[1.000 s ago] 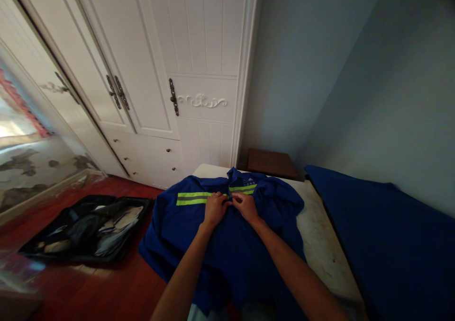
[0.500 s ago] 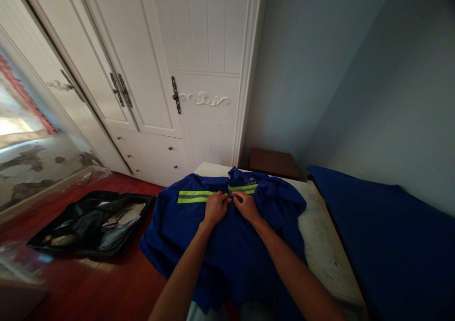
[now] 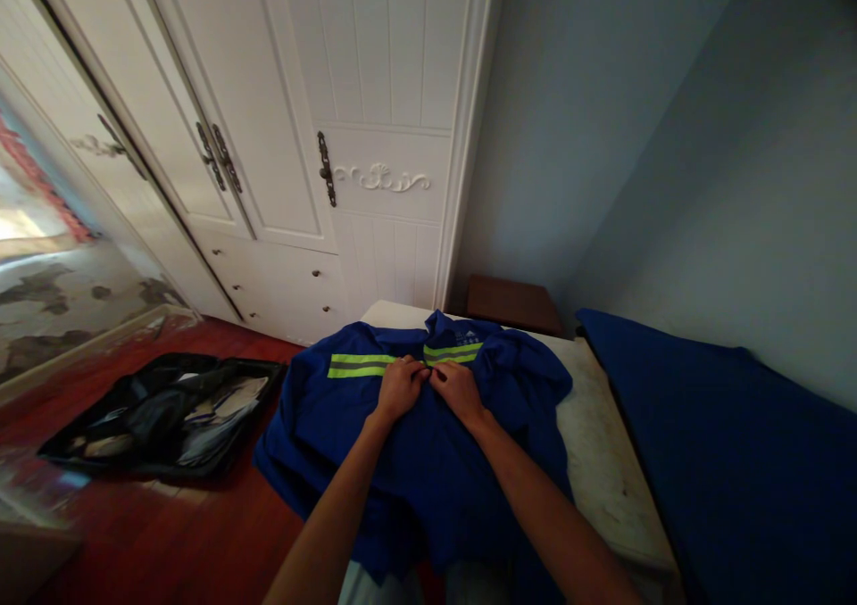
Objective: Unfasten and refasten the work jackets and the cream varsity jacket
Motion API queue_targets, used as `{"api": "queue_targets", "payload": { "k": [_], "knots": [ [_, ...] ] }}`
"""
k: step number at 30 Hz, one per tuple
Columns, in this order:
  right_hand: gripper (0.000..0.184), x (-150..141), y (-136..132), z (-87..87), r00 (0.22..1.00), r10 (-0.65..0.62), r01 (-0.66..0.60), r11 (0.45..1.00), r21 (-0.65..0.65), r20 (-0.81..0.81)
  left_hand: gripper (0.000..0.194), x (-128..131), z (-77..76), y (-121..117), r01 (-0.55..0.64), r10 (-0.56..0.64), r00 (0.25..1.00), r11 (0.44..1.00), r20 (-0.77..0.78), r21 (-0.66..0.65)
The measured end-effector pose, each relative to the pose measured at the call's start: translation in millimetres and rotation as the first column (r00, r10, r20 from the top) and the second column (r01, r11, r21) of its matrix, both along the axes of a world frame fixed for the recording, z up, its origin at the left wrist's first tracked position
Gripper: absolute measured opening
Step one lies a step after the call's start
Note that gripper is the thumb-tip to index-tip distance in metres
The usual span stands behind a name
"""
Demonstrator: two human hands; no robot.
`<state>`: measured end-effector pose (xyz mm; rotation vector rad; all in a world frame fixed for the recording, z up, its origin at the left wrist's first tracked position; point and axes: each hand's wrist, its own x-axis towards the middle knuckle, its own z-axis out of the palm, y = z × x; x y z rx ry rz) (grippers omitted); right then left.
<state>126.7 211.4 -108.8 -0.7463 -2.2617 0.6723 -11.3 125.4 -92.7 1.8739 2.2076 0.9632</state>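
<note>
A blue work jacket with yellow-green reflective stripes lies spread over a pale surface, its collar at the far side and its lower part hanging toward me. My left hand pinches the jacket's front edge just below the stripe. Close beside it, my right hand has its fingers closed on the other front edge, the fingertips of both hands nearly meeting at the middle. Whatever small fastening lies between the fingertips is hidden.
An open black suitcase with clothes and papers lies on the red floor at left. White wardrobe doors stand ahead. A brown stool-like piece sits by the wall, and a blue-covered surface is at right.
My hands stay together at the jacket's front, with the right fingers drawn slightly closer in. The whole view has shifted a little.
</note>
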Motion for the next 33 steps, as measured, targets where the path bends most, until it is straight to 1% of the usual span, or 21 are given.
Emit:
{"api": "queue_targets", "payload": {
  "k": [5, 13, 17, 20, 25, 29, 33],
  "knots": [
    [0.016, 5.1, 6.9, 1.5, 0.997, 0.079, -0.079, 0.997, -0.020, -0.008, 0.016, -0.1, -2.4, -1.4, 0.022, -0.022, 1.000, 1.000, 0.015, 0.003],
    [0.016, 9.8, 6.3, 4.6, 0.986, 0.161, -0.164, 0.983, -0.084, -0.035, 0.023, 3.1, 3.3, -4.9, 0.076, -0.076, 0.997, 0.997, -0.004, -0.016],
    [0.015, 8.8, 5.2, 2.2, 0.987, 0.154, -0.157, 0.983, -0.091, -0.042, 0.017, 3.0, 2.6, -5.1, 0.089, -0.089, 0.996, 0.996, -0.018, -0.028],
    [0.014, 7.3, 5.6, -0.9, 0.990, 0.131, -0.136, 0.986, -0.097, -0.053, 0.017, 2.1, 0.1, -4.4, 0.080, -0.081, 0.996, 0.996, -0.026, -0.032],
    [0.019, 4.7, 7.3, -3.8, 0.992, 0.084, -0.094, 0.989, -0.110, -0.090, 0.014, 1.1, -2.6, -2.6, 0.057, -0.058, 0.998, 0.998, -0.026, -0.039],
    [0.020, 5.6, 7.9, -2.3, 0.987, 0.105, -0.121, 0.983, -0.137, -0.122, 0.013, -0.5, -2.5, -2.3, 0.069, -0.069, 0.998, 0.997, 0.000, -0.034],
    [0.024, 6.0, 7.3, -1.0, 0.982, 0.122, -0.146, 0.975, -0.168, -0.142, 0.015, -1.7, -1.8, -3.0, 0.106, -0.105, 0.993, 0.994, 0.051, -0.018]
  ]
}}
